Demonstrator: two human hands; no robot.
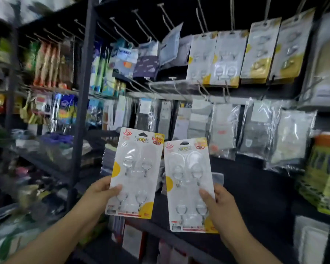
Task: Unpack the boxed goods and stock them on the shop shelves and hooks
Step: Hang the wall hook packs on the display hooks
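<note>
One hook pack [136,173] is pinched by the left hand [101,189]. Another hook pack [189,185] is pinched by the right hand [220,204].

Dark upright post [84,103] splits the racks. Left of it, orange packets [46,65] hang in a row. Clear plastic bags [259,130] hang at right, blurred.

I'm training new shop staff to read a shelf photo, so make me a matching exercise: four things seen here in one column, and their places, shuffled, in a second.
Things
1. left hand
2. right hand
3. gold-backed packs
4. bare pegs

Places
A. top row, upper right
B. holding the left hook pack
C. top row, centre, nothing hanging
D. holding the right hook pack

Pairs: 1-B, 2-D, 3-A, 4-C
</note>
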